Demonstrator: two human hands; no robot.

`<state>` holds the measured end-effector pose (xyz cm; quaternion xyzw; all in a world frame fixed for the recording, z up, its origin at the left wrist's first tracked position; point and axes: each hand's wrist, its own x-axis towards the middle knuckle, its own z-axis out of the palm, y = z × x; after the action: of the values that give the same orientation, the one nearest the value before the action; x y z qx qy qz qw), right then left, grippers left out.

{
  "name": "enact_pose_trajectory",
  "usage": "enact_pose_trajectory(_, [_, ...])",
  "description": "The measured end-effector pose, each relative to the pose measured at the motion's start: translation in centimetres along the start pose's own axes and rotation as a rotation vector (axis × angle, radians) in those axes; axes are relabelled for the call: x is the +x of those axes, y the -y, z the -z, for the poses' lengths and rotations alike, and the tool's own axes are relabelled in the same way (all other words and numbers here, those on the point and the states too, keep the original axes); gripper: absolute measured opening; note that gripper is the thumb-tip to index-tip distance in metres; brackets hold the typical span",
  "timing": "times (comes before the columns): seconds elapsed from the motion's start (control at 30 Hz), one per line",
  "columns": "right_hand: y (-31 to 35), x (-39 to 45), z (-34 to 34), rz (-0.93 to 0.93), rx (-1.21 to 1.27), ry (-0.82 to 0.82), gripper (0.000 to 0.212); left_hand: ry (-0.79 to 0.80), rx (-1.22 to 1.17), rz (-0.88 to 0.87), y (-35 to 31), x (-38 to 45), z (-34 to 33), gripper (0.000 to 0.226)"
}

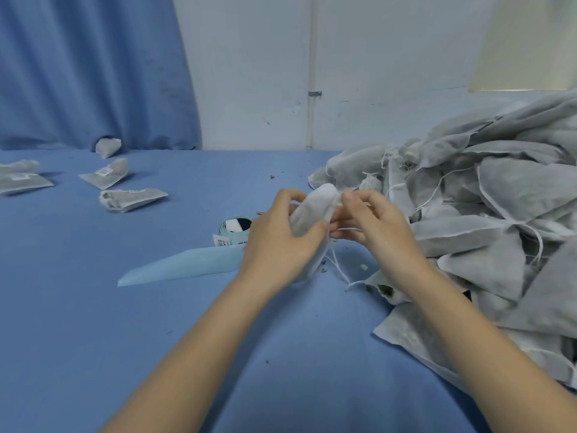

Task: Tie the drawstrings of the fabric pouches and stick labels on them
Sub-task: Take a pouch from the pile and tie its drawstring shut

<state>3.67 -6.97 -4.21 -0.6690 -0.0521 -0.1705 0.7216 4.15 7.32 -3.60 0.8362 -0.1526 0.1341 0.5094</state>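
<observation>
Both hands work above the blue surface (93, 307): left hand (278, 235) grips a pouch (312, 210), right hand (371, 220) pinches its drawstring (338, 265); knotting underway, I judge, labelling next.

Your left hand (281, 232) covers the lower half of the pouch (315, 214), and the print on the label roll (234, 231) behind it is too small to read. The pouch pile (487, 220) at the table's (93, 323) right edge runs out of view.
</observation>
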Motion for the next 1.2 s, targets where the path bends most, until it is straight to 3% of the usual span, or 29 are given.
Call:
enact_pose_trajectory(0.17, [0.2,-0.3,0.7,0.044,-0.037,0.091,0.023,0.013,-0.009,0.009,-0.2,0.8,-0.1,0.031])
enact_pose_trajectory(0.3, [0.2,-0.3,0.7,0.047,-0.059,0.125,0.019,0.067,-0.073,0.038,-0.3,1.4,-0.2,0.030])
enact_pose_trajectory(0.47, [0.5,-0.5,1.3,0.069,-0.176,0.179,0.015,0.091,-0.081,-0.063,-0.2,1.8,-0.1,0.044])
enact_pose_trajectory(0.77, [0.2,-1.0,0.6,0.233,-0.471,0.139,0.030,0.138,-0.115,-0.019,-0.8,1.8,0.4,0.065])
enact_pose_trajectory(1.1, [0.4,-1.5,0.4,0.031,-0.327,0.232,0.016,0.066,0.047,-0.185,0.4,1.2,0.4,0.036])
enact_pose_trajectory(1.2, [0.0,-1.8,0.3,0.036,-0.415,0.223,0.030,0.042,0.019,-0.139,0.6,1.1,0.3,0.036])
